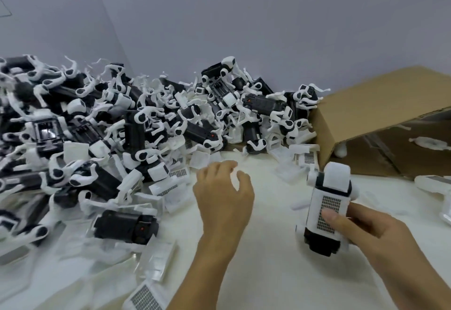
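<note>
My right hand (pixel 366 231) grips a black-and-white toy robot body (pixel 325 209) at the right, thumb pressing on its white grid-patterned top panel. The toy is held tilted above the white table (pixel 268 248). My left hand (pixel 224 195) hovers over the table's middle with loosely curled fingers, holding nothing, reaching toward loose white panels (pixel 202 158) at the edge of the pile. A large heap of black-and-white robot-dog toys (pixel 122 119) fills the left and back of the table.
An open cardboard box (pixel 380 124) lies on its side at the back right, with white parts inside. Loose white grid panels (pixel 156 258) lie scattered near the front left. A white part (pixel 436 185) sits at the right edge. A grey wall stands behind.
</note>
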{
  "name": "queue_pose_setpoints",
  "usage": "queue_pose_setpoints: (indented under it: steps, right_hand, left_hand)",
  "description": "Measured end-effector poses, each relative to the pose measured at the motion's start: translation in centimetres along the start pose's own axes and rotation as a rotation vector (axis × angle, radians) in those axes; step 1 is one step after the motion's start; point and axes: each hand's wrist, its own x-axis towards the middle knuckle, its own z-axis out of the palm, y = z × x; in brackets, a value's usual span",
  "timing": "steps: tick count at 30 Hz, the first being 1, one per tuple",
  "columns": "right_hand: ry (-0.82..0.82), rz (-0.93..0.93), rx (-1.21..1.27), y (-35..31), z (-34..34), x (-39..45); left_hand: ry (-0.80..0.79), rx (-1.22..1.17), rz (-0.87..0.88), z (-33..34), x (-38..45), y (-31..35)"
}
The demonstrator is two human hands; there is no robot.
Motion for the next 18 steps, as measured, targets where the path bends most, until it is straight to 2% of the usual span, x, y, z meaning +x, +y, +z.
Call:
queue_pose_setpoints:
  steps: [1, 3, 6, 8, 13, 15, 17, 18]
  right_hand:
    - [-0.028, 0.010, -0.019, -0.1, 0.0, 0.0]
    - [-0.100, 0.035, -0.049, -0.2, 0.1, -0.3]
    - [-0.146, 0.060, -0.113, -0.1, 0.2, -0.3]
    - [-0.104, 0.041, -0.126, -0.1, 0.1, -0.4]
    - [0.145, 0.112, 0.014, -0.3, -1.3, -0.2]
    - [0.244, 0.131, -0.001, -0.8, -1.8, -0.2]
    - [0.284, 0.164, -0.125, -1.0, -2.6, 0.0]
    - [0.279, 0.181, -0.191, -1.3, -3.0, -0.1]
  left_hand:
    - [0.003, 0.171, -0.049, -0.3, 0.7, -0.7]
    - [-0.134, 0.410, -0.162, -0.8, 1.6, -1.9]
    - [-0.363, 0.549, -0.264, -0.8, 2.0, -3.0]
    - [-0.364, 0.598, -0.202, -0.3, 1.9, -3.6]
    - [-0.261, 0.244, -0.055, 0.3, 1.7, -3.8]
    - [-0.187, 0.069, 0.074, 0.6, 1.5, -3.1]
    - [-0.118, -0.223, 0.155, 0.8, 0.8, -1.5]
    - [-0.115, -0.418, 0.136, 0.9, 0.4, -0.6]
